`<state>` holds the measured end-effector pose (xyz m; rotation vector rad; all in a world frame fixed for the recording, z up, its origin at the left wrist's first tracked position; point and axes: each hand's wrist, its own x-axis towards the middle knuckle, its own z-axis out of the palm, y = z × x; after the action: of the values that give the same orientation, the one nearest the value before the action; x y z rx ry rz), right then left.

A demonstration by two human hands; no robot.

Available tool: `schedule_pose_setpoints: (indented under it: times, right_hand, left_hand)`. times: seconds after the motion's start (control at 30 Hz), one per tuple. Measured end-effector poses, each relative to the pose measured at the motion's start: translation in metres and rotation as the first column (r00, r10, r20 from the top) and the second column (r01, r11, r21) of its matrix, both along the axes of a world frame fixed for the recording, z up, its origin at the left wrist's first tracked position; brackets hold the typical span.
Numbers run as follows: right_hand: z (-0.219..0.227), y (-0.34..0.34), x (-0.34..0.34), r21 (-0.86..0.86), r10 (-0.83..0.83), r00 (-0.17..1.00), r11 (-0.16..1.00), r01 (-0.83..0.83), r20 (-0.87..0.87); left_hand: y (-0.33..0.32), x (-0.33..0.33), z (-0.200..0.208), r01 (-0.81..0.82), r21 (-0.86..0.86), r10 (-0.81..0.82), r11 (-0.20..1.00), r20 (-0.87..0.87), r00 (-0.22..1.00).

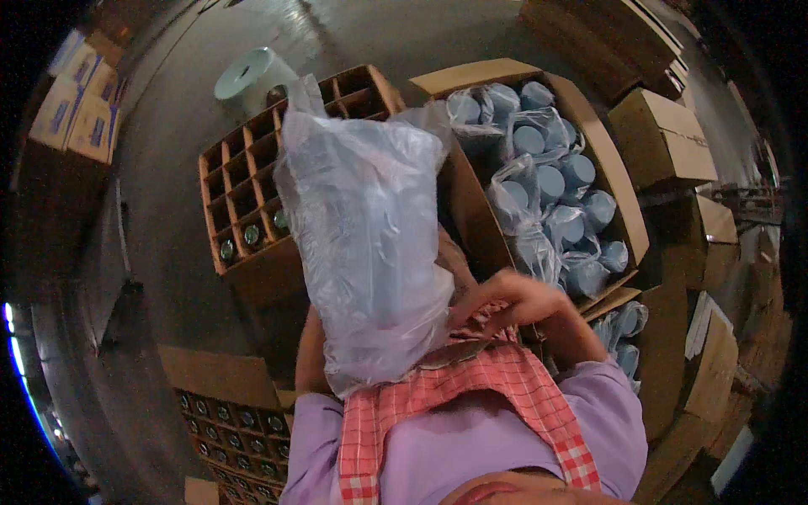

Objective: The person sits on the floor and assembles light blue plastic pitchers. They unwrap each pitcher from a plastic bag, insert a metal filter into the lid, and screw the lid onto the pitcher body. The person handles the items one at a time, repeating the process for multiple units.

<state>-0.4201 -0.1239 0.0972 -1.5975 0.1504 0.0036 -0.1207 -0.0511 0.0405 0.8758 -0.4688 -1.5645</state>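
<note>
A large clear plastic bag (370,227) is held up in front of my chest, packed with pale blue-grey pieces whose shape is blurred by the film. My left forearm (311,358) passes behind the bag, which hides that hand's fingers. Beside the bag's lower right edge, against the red checked apron (471,366), is my right hand (518,299), its fingers curled in; what they grip is too unclear to make out. To the right, an open cardboard box (602,147) holds several blue-grey cylinders (551,183) wrapped in clear bags.
A divided carton (240,198) stands behind the bag, with a few glass bottles (252,235) in its near cells. Another carton of bottles (244,418) is at lower left. A white roll (252,77) stands behind. Closed boxes (665,139) line the right; more boxes (80,101) are stacked far left.
</note>
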Motion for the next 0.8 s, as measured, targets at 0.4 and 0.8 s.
schedule_pose_setpoints:
  times: [0.4, 0.8]
  right_hand:
    - [0.030, -0.048, 0.127, -0.384, -0.713, 0.585, 0.452, 0.805, 0.388]
    - [-0.077, -0.105, 0.001, -0.675, -0.827, 0.351, -0.044, 0.737, 0.438]
  left_hand:
    - [-0.002, 0.043, -0.003, -0.234, 0.080, 0.228, 0.969, 0.081, 0.970]
    - [0.048, -0.009, -0.022, -0.190, -0.083, 0.207, 0.978, 0.356, 0.911]
